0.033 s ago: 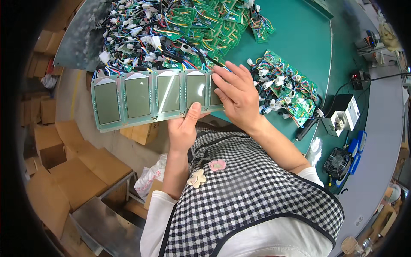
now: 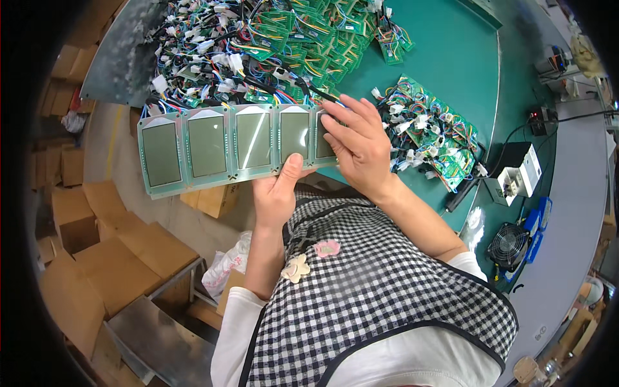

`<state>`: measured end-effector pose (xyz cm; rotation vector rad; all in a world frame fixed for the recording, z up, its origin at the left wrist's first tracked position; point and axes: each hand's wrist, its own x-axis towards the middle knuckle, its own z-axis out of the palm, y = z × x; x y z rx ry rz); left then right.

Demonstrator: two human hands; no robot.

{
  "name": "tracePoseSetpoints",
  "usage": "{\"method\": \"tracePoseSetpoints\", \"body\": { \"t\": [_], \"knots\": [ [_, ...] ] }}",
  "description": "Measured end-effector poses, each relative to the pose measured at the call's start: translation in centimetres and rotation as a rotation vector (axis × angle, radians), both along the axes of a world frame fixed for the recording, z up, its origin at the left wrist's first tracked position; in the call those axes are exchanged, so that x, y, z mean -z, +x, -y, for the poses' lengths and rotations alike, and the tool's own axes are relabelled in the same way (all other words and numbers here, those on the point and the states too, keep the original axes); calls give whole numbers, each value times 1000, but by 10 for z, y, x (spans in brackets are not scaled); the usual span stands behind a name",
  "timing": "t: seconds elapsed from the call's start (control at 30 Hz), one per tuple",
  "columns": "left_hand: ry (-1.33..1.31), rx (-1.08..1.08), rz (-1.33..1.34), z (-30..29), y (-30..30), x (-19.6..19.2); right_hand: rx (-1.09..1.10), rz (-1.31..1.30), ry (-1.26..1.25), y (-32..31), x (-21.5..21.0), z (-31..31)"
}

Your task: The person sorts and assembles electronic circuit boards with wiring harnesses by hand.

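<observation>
A long circuit board panel (image 2: 232, 147) with a row of grey LCD screens is held up in front of my apron. My left hand (image 2: 276, 195) grips its lower edge, thumb on the front and fingers hidden behind. Over the panel's right end, my right hand (image 2: 361, 145) has its fingers stretched out and partly covers the last screen. Coloured wires with white plugs come out along the panel's upper edge. Behind it lies a big heap of green circuit boards (image 2: 329, 48) with wires and white connectors.
A smaller stack of wired boards (image 2: 429, 132) lies on the green bench (image 2: 445, 48), with a black-handled tool (image 2: 459, 197) beside it. Farther right are a white box (image 2: 521, 169), a black fan (image 2: 509, 245) and a grey surface. Cardboard boxes (image 2: 116, 271) stand at the left.
</observation>
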<state>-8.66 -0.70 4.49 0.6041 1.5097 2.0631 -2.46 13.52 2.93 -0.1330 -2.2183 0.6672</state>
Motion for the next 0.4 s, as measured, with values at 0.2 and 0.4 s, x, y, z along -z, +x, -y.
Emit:
{"method": "tracePoseSetpoints", "body": {
  "t": [0.2, 0.4],
  "knots": [
    [22, 3, 19, 2, -5, 2, -97, -85, -295, -1, -6, 2],
    [4, -14, 3, -2, -1, -5, -72, 22, 50, -4, 13, -9]
  ]
}}
